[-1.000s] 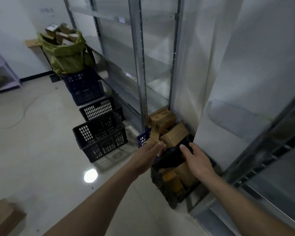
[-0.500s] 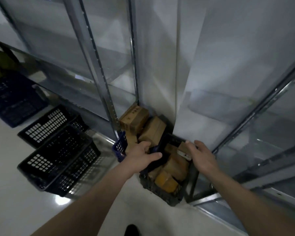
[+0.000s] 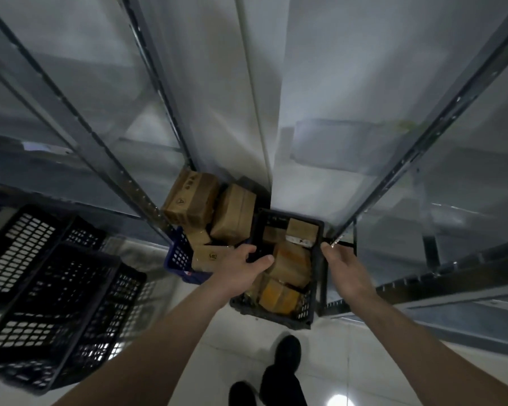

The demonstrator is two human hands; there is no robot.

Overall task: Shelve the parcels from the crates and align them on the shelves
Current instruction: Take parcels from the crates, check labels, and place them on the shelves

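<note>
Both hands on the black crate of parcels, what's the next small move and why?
Probably lift the black crate slightly and draw it back from the shelf post. The left hand and right hand each grip a rim, it is full of parcels, and wedged beside the blue crate.

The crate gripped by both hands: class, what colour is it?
Black crate, seen best in the head view, the only one.

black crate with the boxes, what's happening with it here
A person is bent over a black crate full of brown parcels, gripping its rim on both sides: left hand on the left edge, right hand on the right edge. It sits on the floor at the foot of the metal shelving. A blue crate with more parcels stands just behind it, and empty black crates lie to the left. No parcels are visible on the shelves.
</note>
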